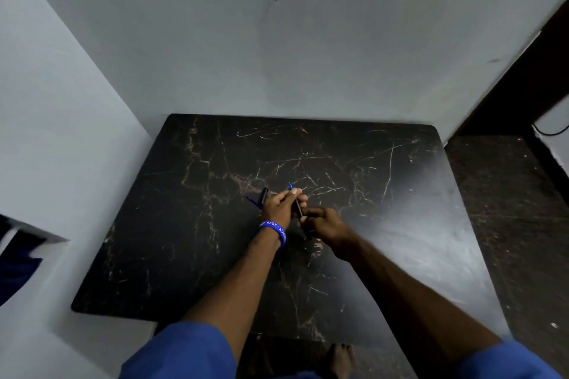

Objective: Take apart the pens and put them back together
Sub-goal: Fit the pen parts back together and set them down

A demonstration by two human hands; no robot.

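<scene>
Over the middle of the black marble-patterned table [172, 224], my left hand [281, 204] pinches a thin blue refill [291, 186] whose tip sticks up past the fingertips. My right hand [326, 226] grips a dark pen barrel [298, 208] that slants up toward the left fingers, its upper end meeting them. The two hands touch around the pen. Just left of my left hand, another dark pen barrel [264, 195] lies on the table with a blue refill [253, 202] beside it. A blue wristband [275, 229] sits on my left wrist.
Pale walls [277, 40] close the table in at the back and left. A dark speckled floor [508, 224] runs along the right side. My bare foot [340, 360] shows below the table's near edge.
</scene>
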